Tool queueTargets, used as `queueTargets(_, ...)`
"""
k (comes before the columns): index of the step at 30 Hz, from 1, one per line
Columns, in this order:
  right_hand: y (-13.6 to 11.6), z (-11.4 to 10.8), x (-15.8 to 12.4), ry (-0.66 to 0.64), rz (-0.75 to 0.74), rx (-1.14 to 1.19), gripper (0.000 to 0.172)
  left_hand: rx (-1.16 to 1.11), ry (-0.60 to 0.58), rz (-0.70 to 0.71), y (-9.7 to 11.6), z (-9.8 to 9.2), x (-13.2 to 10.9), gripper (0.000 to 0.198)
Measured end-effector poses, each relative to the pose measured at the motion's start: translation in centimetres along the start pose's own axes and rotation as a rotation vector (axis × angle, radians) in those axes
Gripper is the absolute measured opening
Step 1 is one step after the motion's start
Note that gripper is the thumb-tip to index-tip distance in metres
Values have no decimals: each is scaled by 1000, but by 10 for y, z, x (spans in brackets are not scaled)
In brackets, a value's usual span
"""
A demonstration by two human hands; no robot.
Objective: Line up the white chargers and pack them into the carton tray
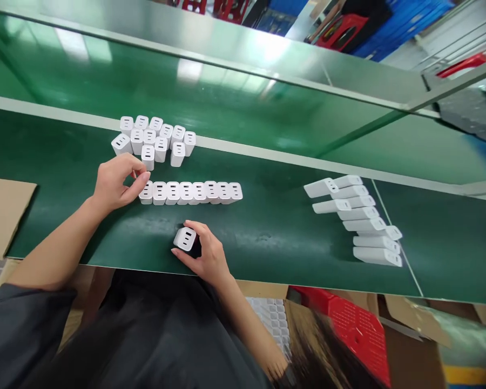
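Observation:
White charger blocks with slots in their end faces stand on a green work surface. My right hand curves around one charger near the front edge, thumb on one side and fingers on the other. At the left end of a straight row of several chargers, my left hand has its thumb and fingers drawn together. Its thumb tip overlaps the top of the end charger; whether anything is pinched there is hidden. Just beyond that hand stands a looser cluster of chargers.
Farther right, several chargers lean or lie in a staggered line. Cardboard lies at the left edge. A raised metal ledge runs along the back. Below the front edge are a red plastic stool and open cartons.

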State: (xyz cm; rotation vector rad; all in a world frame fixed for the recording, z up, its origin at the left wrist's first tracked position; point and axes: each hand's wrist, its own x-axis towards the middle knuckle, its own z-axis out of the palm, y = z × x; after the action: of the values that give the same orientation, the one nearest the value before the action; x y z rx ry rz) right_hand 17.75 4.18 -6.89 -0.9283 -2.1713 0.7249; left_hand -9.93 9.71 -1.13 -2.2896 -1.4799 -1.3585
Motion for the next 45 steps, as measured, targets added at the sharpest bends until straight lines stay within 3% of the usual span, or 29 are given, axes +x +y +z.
queueTargets(5, -8, -2, -3, 0, 42, 50, 49, 104, -112, -118, -3, -8, -1, 22)
queueTargets(8, 6, -18, -9, 62, 91, 37, 54, 228, -113, -193, -15, -8, -7, 26)
queueTargets(10, 27, -43, -19, 178, 222, -50, 55, 251, -85, -242, -24, -3, -11, 36)
queueTargets(13, 67, -98, -44, 421, 519, -256, 52, 239, -110, -262, -29, 1, -16, 43)
queueTargets(16, 106, -154, -70, 600, 660, -362, 56, 248, -134, -225, -27, 2, -17, 41)
queueTargets(18, 129, -181, -81, 673, 731, -403, 60, 254, -147, -219, -26, 2, -15, 39)
queueTargets(21, 156, -205, -83, 710, 807, -434, 63, 245, -173, -249, -26, 3, -12, 39)
queueTargets(28, 200, -225, -36, 577, 826, -456, 74, 242, -191, -295, -33, 4, -10, 37)
queueTargets(34, 206, -239, -5, 513, 731, -607, 82, 218, -188, -332, -38, 5, -13, 35)
queueTargets(40, 207, -226, 14, 461, 768, -634, 55, 219, -224, -394, -34, 1, -8, 31)
queueTargets(45, 203, -213, 22, 462, 804, -648, 63, 217, -296, -443, -30, -1, -5, 31)
